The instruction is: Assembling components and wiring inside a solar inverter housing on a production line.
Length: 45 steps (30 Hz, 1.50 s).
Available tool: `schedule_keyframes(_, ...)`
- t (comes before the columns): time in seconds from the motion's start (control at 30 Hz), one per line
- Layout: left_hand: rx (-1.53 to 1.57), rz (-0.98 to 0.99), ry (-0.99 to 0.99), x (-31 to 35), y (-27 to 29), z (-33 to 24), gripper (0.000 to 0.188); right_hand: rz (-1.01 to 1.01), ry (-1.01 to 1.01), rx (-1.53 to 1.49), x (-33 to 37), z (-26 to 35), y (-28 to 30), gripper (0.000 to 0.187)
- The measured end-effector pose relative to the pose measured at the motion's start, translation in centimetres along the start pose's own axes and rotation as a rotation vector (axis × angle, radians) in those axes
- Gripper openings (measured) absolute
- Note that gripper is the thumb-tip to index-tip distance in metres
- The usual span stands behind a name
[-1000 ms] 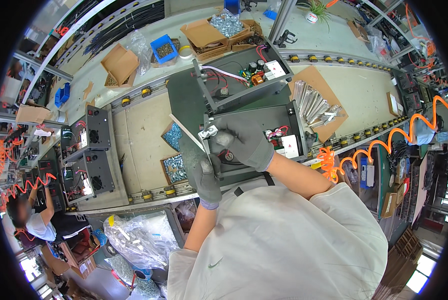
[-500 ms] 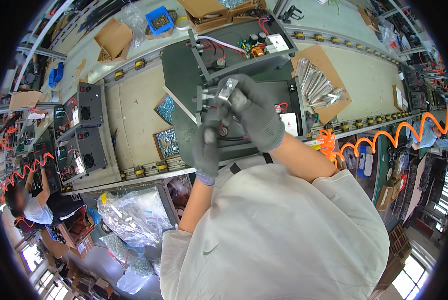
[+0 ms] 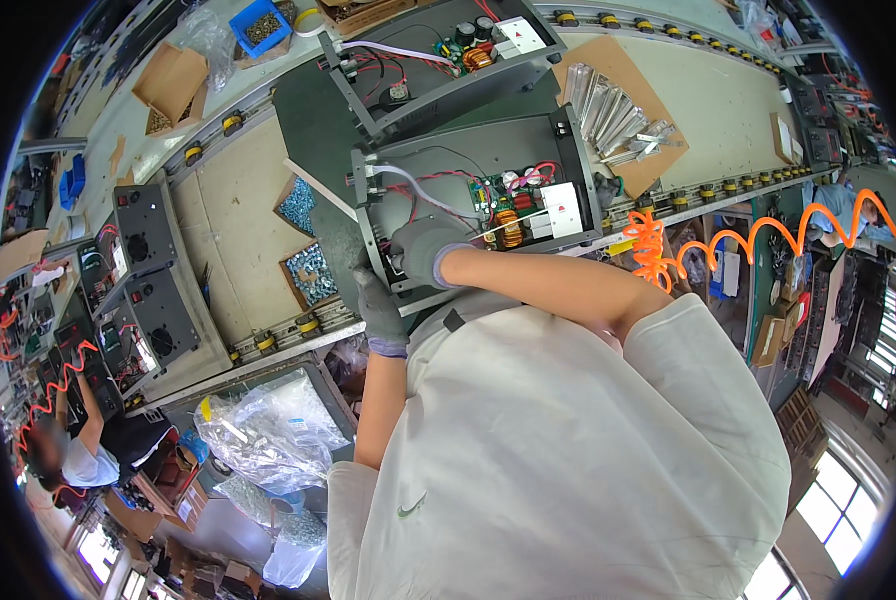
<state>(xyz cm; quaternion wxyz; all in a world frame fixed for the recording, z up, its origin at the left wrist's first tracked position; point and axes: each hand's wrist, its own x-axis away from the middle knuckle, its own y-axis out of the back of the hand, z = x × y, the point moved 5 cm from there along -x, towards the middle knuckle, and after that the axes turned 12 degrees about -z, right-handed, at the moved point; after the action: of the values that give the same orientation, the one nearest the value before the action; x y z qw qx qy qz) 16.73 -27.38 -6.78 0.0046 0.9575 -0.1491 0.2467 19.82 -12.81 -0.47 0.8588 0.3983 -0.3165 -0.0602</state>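
Note:
Both of my gloved hands are at the near left corner of an open dark grey metal case point(image 3: 568, 148). My right hand point(image 3: 430, 248) reaches over the near wall into that corner, its fingers curled and their tips hidden. Just outside the end panel point(image 3: 370, 225) is my left hand point(image 3: 380, 312), its fingers closed against the panel. What either hand pinches is hidden. Inside the case are a circuit board with a copper coil point(image 3: 509, 228), a white cover plate point(image 3: 564, 210) with a red mark, and a pale cable point(image 3: 423, 190).
A second open case point(image 3: 438, 100) stands behind. Shiny metal strips point(image 3: 608, 115) lie on cardboard to the right, and boxes of small screws point(image 3: 311, 272) to the left. An orange coiled hose point(image 3: 768, 240) hangs at right. Another person point(image 3: 78, 455) works at far left.
My hands have come down from above the case to its near left corner. The shiny metal piece my right hand held up is out of sight. The view has shifted.

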Motion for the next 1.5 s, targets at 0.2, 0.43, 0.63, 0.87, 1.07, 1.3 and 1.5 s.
schedule_keyframes(0.2,0.028,-0.087,0.016,-0.5,-0.3,-0.1,0.066,-0.048,-0.003,0.020,-0.6,-0.8,-3.1,0.028)
schedule_keyframes(0.43,-0.014,-0.040,-0.074,0.2,-0.8,-1.2,0.064,-0.036,-0.082,-0.072,-1.4,-1.3,-4.2,0.031)
schedule_keyframes(0.63,-0.004,-0.102,-0.007,-0.6,-0.2,0.3,0.063,0.011,-0.100,-0.149,-0.8,-1.0,-3.1,0.030)
schedule_keyframes(0.87,0.016,-0.117,0.001,-1.0,0.4,1.9,0.062,-0.067,-0.059,-0.116,0.1,-0.4,-2.6,0.025)
schedule_keyframes(1.07,0.028,-0.072,-0.052,-0.7,0.1,1.6,0.061,-0.023,-0.016,-0.124,-0.7,-1.0,-3.4,0.026)
schedule_keyframes(1.3,-0.011,-0.044,-0.066,-0.3,-0.1,0.9,0.062,-0.065,-0.060,-0.101,-0.4,-0.4,-3.2,0.027)
schedule_keyframes(1.5,-0.030,-0.030,-0.095,-0.3,-0.1,0.8,0.060,-0.093,-0.131,-0.038,-0.3,-0.2,-2.7,0.028)
